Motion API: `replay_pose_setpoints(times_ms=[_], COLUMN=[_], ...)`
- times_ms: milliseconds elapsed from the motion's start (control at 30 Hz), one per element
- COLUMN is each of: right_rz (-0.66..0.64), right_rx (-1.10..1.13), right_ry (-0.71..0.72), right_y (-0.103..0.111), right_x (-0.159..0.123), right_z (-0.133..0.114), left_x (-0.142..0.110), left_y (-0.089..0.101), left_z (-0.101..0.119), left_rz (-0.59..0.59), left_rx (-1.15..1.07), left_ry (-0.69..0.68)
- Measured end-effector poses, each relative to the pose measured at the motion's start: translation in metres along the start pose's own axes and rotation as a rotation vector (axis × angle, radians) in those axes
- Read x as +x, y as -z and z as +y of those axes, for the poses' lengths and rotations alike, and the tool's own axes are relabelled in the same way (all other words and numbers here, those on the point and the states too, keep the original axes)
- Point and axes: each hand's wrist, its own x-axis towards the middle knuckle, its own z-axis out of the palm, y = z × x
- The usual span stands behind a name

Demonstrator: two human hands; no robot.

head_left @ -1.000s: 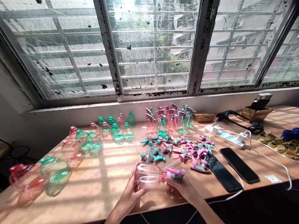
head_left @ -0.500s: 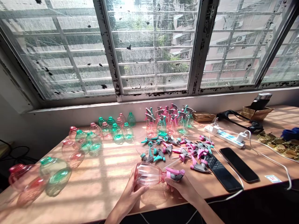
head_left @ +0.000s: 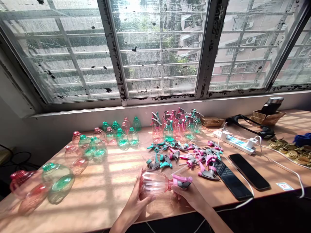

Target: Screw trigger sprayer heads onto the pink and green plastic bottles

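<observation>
1. Almost nothing has changed just now: the clear pink bottle point(head_left: 155, 182) stays at the lower middle of the frame, so our hold looks steady.
2. The fingers of our left hand point(head_left: 136, 202) are wrapped around its base; those of our right hand point(head_left: 193, 197) are clamped on the pink-grey spray head point(head_left: 181, 181).
3. The bottle is sideways over the desk point(head_left: 116, 197), neck to the right, with bright reflections.

Your view has shifted a hair, leaving things slightly further right. Any turn of the pink-and-grey plastic trigger sprayer head point(head_left: 181, 181) on the clear pink rounded plastic bottle point(head_left: 155, 182): too small to tell.
</observation>
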Motion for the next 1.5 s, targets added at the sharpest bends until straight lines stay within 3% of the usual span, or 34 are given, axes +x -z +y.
replay_pose_setpoints(times_ms=[533, 933, 1267, 1500], right_rz=[-0.019, 0.004, -0.008, -0.024], right_rx=[-0.035, -0.013, -0.013, -0.016], right_ry=[-0.001, 0.023, 0.012, 0.017], right_y=[0.000, 0.001, -0.002, 0.000], right_x=[-0.002, 0.001, 0.000, -0.001], right_z=[-0.007, 0.010, -0.001, -0.002], left_x=[0.001, -0.002, 0.001, 0.001], left_y=[0.002, -0.001, 0.001, 0.000], left_z=[-0.007, 0.006, -0.004, 0.001], left_rz=[-0.014, -0.016, -0.035, -0.058], left_rx=[-0.059, 0.002, -0.059, -0.080], left_ry=[0.003, 0.011, 0.028, 0.028])
